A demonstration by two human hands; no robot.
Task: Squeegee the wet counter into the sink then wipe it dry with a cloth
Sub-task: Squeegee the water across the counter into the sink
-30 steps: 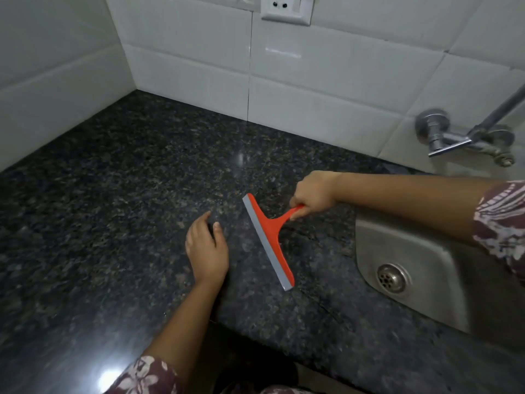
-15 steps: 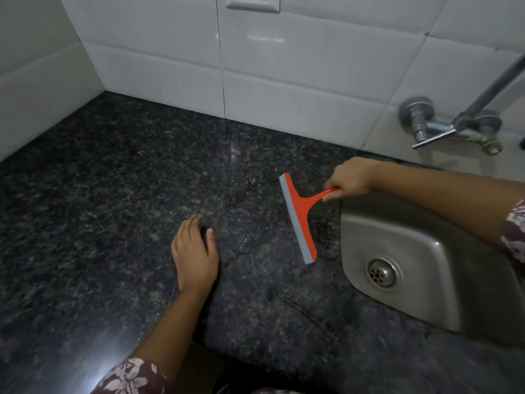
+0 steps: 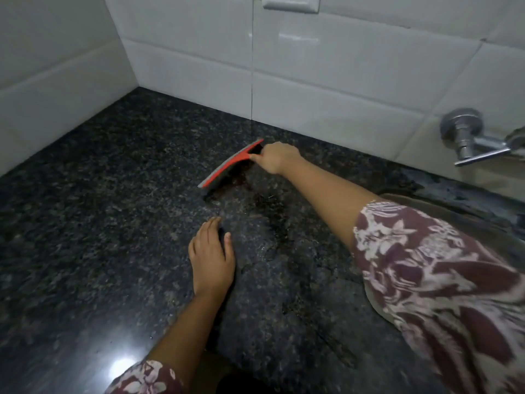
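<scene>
My right hand (image 3: pixel 274 159) grips the handle of a red squeegee (image 3: pixel 228 166) with a grey blade. The blade is set on the dark speckled granite counter (image 3: pixel 99 209), far from me, near the back wall. It runs diagonally from upper right to lower left. My left hand (image 3: pixel 211 258) rests flat on the counter, palm down and fingers together, nearer to me and holding nothing. Wet streaks show on the stone between the two hands. The steel sink (image 3: pixel 483 220) lies at the right, mostly hidden by my patterned sleeve. No cloth is in view.
White tiled walls (image 3: pixel 326 75) meet at the back left corner of the counter. A chrome wall tap (image 3: pixel 471 140) sticks out above the sink at the right. A wall socket (image 3: pixel 289 2) sits at the top edge. The counter's front edge runs along the bottom.
My right hand has carried the squeegee from beside the sink leftward and away, to the far part of the counter. The left hand has stayed put. The view has swung left.
</scene>
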